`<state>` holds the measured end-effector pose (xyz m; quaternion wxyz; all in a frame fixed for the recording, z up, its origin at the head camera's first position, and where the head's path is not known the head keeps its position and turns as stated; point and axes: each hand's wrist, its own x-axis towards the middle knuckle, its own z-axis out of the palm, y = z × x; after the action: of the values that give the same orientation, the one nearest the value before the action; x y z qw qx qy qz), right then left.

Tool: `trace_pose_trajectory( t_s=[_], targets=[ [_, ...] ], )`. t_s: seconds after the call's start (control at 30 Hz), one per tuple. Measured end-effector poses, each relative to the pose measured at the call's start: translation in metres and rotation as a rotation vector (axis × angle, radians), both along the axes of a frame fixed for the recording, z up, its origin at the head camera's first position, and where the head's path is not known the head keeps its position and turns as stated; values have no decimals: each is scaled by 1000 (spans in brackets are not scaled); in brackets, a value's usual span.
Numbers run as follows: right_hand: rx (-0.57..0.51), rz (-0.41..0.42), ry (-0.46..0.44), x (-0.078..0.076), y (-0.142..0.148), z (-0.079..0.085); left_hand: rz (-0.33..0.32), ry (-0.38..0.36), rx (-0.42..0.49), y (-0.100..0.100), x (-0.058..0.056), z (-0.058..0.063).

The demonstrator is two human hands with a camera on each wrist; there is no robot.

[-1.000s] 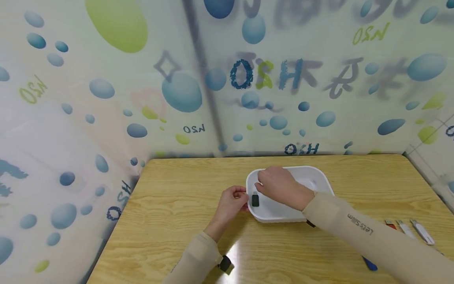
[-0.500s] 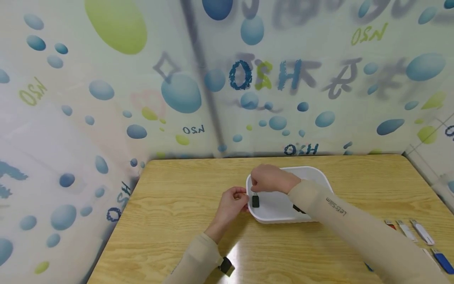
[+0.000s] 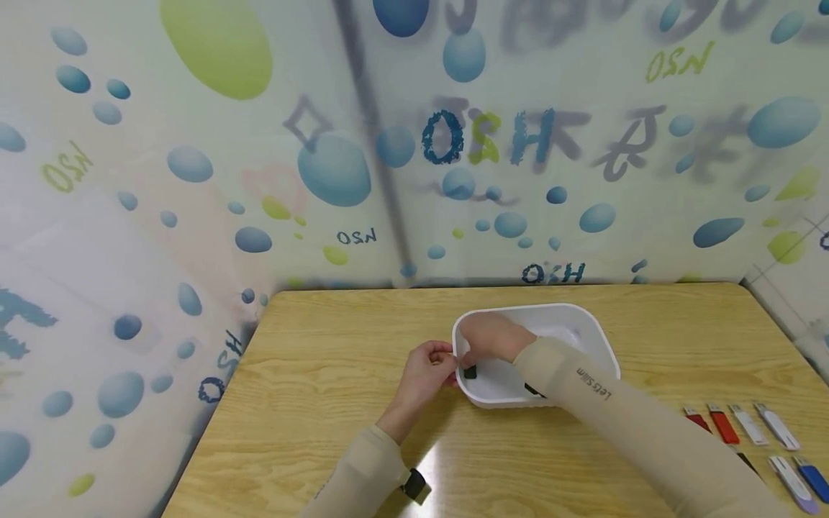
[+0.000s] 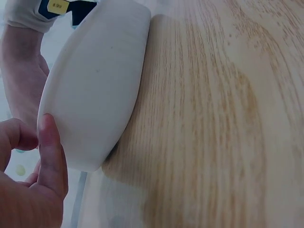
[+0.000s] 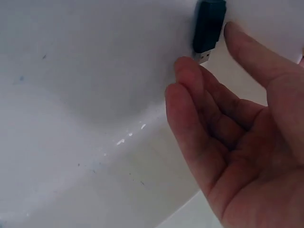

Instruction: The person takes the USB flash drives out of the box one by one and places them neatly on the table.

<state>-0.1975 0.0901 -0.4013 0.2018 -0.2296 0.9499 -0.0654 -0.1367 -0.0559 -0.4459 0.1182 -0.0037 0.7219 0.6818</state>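
Observation:
A white plastic tub [image 3: 576,314] stands on the wooden table in the head view. My left hand [image 3: 422,374] holds the tub's left rim, one finger [image 4: 49,137] lying against the outer wall in the left wrist view. Inside the tub, a black USB stick [image 3: 470,372] lies at the left end. My right hand [image 3: 492,337] reaches down over it. In the right wrist view the thumb is beside the USB stick's body [image 5: 209,26], and the bent fingers [image 5: 183,104] are near its metal plug; thumb and fingers stand apart.
Several USB sticks lie at the table's right, among them a red one [image 3: 723,424], a white one [image 3: 777,426] and a blue one [image 3: 812,478]. A patterned curtain [image 3: 550,237] hangs behind the table's far edge.
My right hand has moved left and lowered into the tub, onto the black USB stick. More USB sticks show as the sleeve shifts. The left hand stays at the rim.

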Motion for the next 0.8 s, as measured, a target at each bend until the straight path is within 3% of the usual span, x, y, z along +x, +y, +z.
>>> trace_pose_trajectory(
  t_s=[0.1,0.33,0.5,0.73,0.8],
  targets=[
    [7,-10,3,1,-1,-2,-1,-3,-2,0,1,3],
    [69,-20,-1,3,-5,-1,-11,4,-7,2,9,24],
    [99,-36,-12,4,-10,-1,-2,3,12,0,3,6],
    [120,-31,-25,4,-10,0,-8,8,7,1,2,5],
    [112,-35,-30,4,-9,0,-4,10,5,0,0,-2]
  ],
)
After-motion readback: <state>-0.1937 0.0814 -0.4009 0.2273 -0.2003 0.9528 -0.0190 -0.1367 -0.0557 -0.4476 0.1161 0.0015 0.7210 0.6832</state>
